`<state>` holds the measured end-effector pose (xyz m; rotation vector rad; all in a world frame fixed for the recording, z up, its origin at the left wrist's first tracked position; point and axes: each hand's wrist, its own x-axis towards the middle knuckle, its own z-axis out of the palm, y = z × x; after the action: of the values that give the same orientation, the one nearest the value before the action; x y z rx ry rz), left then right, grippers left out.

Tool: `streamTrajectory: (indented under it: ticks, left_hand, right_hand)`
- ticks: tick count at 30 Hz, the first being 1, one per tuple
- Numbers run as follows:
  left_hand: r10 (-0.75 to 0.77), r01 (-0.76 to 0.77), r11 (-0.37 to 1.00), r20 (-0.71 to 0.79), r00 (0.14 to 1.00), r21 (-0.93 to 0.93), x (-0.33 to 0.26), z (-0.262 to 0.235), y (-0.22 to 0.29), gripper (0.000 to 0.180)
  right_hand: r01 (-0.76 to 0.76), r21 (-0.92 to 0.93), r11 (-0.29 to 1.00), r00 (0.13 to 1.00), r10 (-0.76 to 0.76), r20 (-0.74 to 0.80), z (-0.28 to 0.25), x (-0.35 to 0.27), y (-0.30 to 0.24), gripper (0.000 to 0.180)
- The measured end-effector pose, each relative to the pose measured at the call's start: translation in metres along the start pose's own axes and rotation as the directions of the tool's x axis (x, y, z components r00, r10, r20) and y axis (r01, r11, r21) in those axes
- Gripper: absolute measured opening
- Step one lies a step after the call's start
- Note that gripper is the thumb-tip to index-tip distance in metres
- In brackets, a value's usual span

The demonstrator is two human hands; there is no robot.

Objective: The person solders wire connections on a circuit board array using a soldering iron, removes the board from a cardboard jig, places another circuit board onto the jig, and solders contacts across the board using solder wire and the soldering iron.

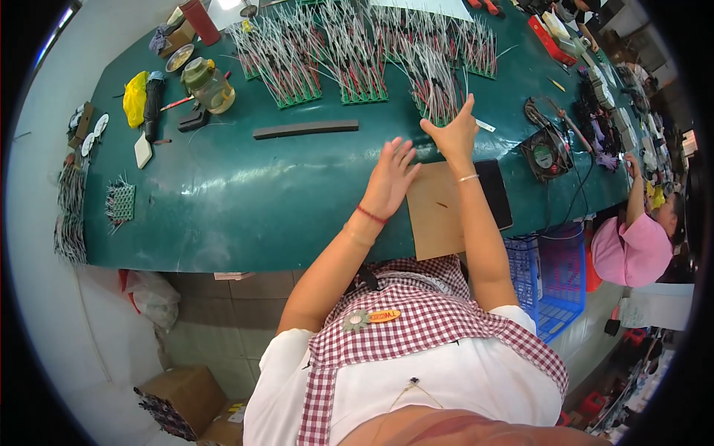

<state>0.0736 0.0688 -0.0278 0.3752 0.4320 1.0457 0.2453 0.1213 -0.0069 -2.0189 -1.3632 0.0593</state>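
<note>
My right hand (454, 137) is at the near end of a green circuit board panel (439, 117) with red, black and white wires standing up from it. Thumb and forefinger are spread wide about its near right corner; whether they touch it I cannot tell. My left hand (392, 181) is held over the table with fingers stretched out and nothing in it. Beneath and between my forearms lies a brown sheet of board (435, 215), partly over a dark flat pad (494, 195). Several more wired panels (364, 94) stand in a row beyond.
A grey foam bar (306, 129) lies left of my hands. A bottle (208, 88), a yellow bag (135, 100) and a small wired panel (120, 202) are farther left. At right stand a fan (545, 154) with cables and a blue crate (561, 279); a person in pink (634, 249) works beyond.
</note>
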Motion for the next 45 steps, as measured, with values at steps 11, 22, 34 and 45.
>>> streamTrajectory:
  ticks: [11,22,34,45]
  left_hand:
    - [0.018,0.112,0.954,0.424,0.905,-0.279,0.01,0.039,0.005,0.081]
    - [0.192,-0.157,0.981,0.509,0.839,-0.111,-0.037,0.047,0.04,0.108]
    - [0.28,-0.254,0.96,0.402,0.872,-0.117,-0.065,0.027,0.06,0.105]
    - [0.234,-0.145,0.955,0.356,0.905,-0.258,-0.106,-0.006,0.078,0.109]
  right_hand:
    - [0.133,0.219,0.967,0.97,-0.172,0.171,-0.113,-0.067,-0.074,0.122]
    - [0.31,0.322,0.895,0.9,-0.385,0.204,-0.138,-0.104,-0.114,0.126]
    - [0.238,0.123,0.963,0.905,-0.266,0.332,-0.148,-0.135,-0.039,0.112]
    - [-0.035,-0.37,0.929,0.962,0.131,0.239,-0.112,-0.18,0.025,0.083]
